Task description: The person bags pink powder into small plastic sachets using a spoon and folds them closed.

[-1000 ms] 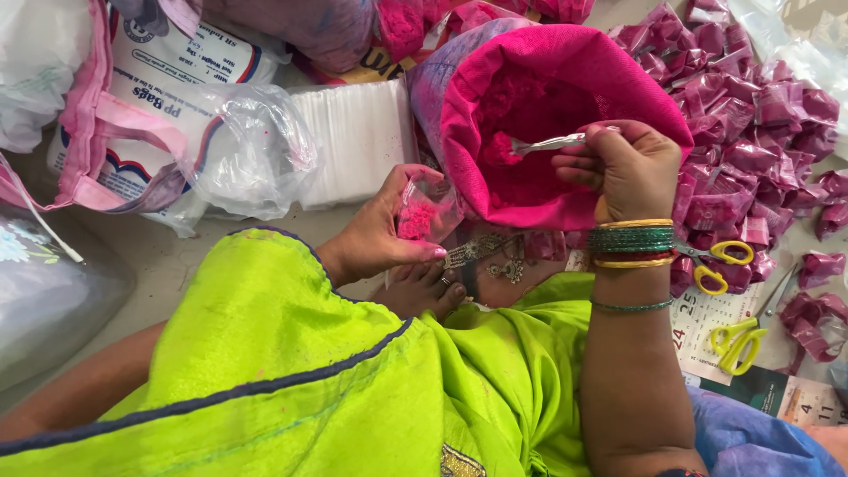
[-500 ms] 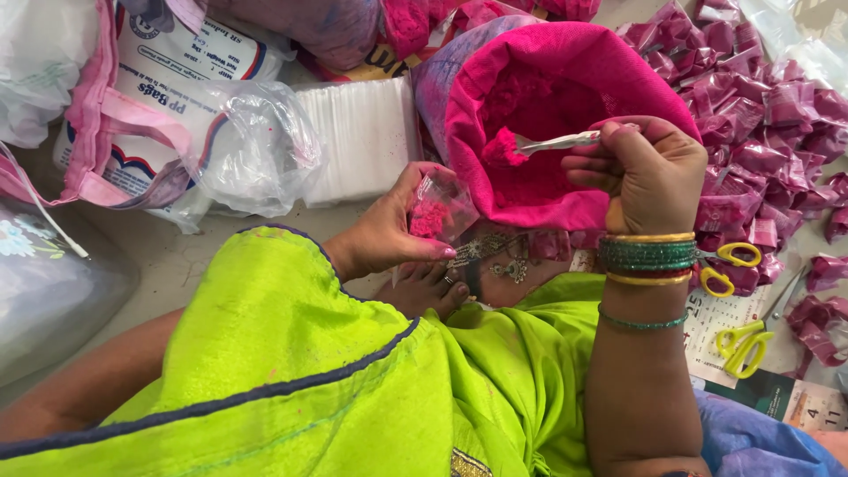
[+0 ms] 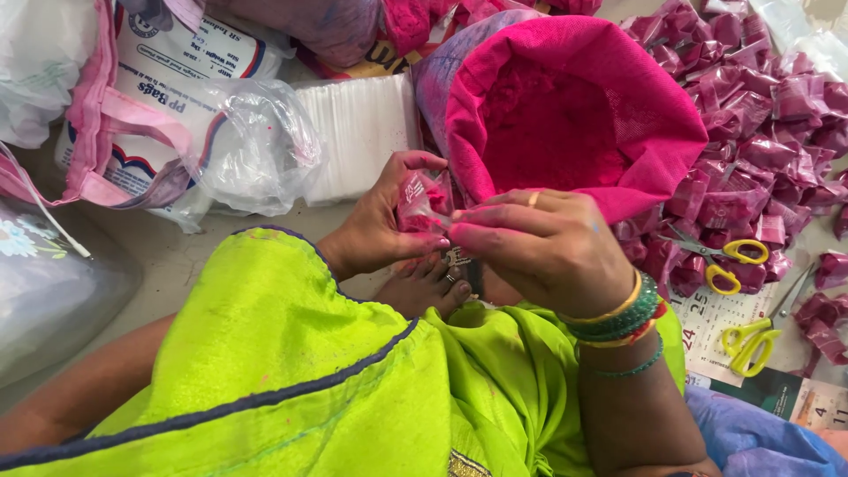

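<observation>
Head view, centre frame: left hand (image 3: 382,221) pinches a small clear plastic pouch with pink powder (image 3: 419,200), fingers curled round it, thumb on its lower edge. Right hand (image 3: 539,243) meets it from 3 o'clock, fingers bunched and closed on the pouch's right edge; cannot tell if anything else sits inside that grip. Stacked green and gold bangles (image 3: 618,316) ring the right wrist. At 12 o'clock of the hands, just beside them, stands a big pink fabric sack of pink powder (image 3: 574,115), top rolled open. At 2 o'clock lies a heap of filled pink pouches (image 3: 760,115). 2 yellow-handled scissors (image 3: 729,261) lie at 3 o'clock, on paper. A stack of white flat sheets (image 3: 362,132) sits at 11 o'clock, next to crumpled clear plastic bag (image 3: 256,146). Lime-green cloth garment (image 3: 291,371) fills 6 o'clock.
</observation>
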